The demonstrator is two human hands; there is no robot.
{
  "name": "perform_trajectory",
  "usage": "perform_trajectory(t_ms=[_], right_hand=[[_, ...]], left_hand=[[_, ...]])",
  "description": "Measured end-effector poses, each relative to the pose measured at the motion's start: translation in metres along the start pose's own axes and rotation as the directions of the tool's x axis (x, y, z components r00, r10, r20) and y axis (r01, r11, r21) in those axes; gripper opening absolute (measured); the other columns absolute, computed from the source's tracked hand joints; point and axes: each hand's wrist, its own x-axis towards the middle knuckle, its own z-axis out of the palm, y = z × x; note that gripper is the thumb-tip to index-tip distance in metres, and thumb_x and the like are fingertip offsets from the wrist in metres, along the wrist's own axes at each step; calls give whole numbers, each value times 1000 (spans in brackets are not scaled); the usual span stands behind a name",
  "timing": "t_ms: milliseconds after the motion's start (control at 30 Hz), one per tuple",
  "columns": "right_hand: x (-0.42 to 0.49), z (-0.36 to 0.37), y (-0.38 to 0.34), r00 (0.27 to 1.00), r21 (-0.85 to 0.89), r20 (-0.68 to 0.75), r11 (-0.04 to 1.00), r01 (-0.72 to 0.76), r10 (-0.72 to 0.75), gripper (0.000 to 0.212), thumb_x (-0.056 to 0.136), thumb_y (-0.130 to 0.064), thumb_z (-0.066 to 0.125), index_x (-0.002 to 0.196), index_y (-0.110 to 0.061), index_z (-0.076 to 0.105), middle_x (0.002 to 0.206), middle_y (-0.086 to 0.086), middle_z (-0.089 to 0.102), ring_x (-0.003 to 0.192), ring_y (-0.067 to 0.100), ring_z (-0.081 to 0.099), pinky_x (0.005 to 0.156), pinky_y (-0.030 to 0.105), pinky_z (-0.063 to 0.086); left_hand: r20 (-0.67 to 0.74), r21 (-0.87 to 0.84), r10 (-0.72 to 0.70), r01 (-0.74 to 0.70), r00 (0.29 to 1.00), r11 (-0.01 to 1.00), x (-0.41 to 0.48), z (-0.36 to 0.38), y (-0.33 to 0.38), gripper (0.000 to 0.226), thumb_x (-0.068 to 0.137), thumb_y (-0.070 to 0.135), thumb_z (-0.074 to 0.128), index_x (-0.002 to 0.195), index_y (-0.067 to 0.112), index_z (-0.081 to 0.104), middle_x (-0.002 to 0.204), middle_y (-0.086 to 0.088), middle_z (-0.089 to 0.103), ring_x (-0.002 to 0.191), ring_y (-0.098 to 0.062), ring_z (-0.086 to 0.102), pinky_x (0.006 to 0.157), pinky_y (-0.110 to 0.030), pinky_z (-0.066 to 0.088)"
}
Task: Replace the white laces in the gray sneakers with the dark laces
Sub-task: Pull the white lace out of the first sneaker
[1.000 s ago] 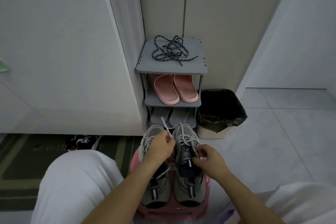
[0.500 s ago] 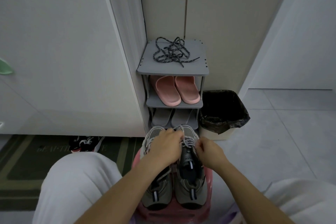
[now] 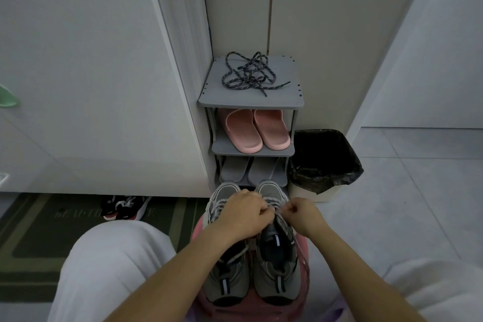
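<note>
Our gray sneakers point(image 3: 277, 277) sit side by side on a pink stool point(image 3: 248, 308), toes toward the rack point(image 3: 287, 102). Our left hand point(image 3: 243, 217) and right hand point(image 3: 300, 213) meet over the right-side shoe, both with fingers curled, pinching its white laces point(image 3: 273, 202). The dark laces point(image 3: 248, 74) lie tangled on the rack's top shelf, well apart from the hands.
</note>
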Motion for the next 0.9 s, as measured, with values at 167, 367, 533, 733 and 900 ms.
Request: perform_trajectory(t_ms=[167,367,533,733,900], right_hand=[[-1,5,-3,988,-108,-87,987,118,-128,17,95,-17,46,79,-11,48,74,3,53,77,25,54,63,26,34],[-3,13,0,965,-123,-183,978,168,-189,14,95,-19,47,89,-6,51,85,11,58,80,30,57,64,30,37],[-1,2,0,995,-18,-71,998,64,-65,26,88,-24,63,66,-21,48,67,-7,51,69,12,50,57,20,36],[-2,5,5,968,-91,-180,983,159,-173,20,93,-18,50,73,-19,46,64,-9,46,68,19,51,63,33,42],[-1,7,8,978,-29,-151,989,142,-145,13,93,-22,53,83,-15,50,70,-2,53,69,18,54,61,30,44]], left_hand=[[-14,137,-38,40,999,990,-3,4,-1,35,88,48,49,67,21,58,78,1,60,90,-20,54,78,-32,31],[15,79,-99,98,995,992,-9,9,-5,52,77,60,61,112,23,52,110,1,63,107,-22,57,90,-36,38],[19,33,-14,13,1000,999,-6,23,-11,63,83,57,54,135,21,44,138,0,48,127,-20,42,105,-37,30],[84,-179,-27,42,996,983,-5,28,-20,64,84,51,58,139,23,41,136,-2,51,122,-21,48,103,-33,37],[94,-269,-57,80,994,960,-5,28,-22,66,81,51,63,138,25,42,135,1,51,122,-19,48,102,-34,39]])
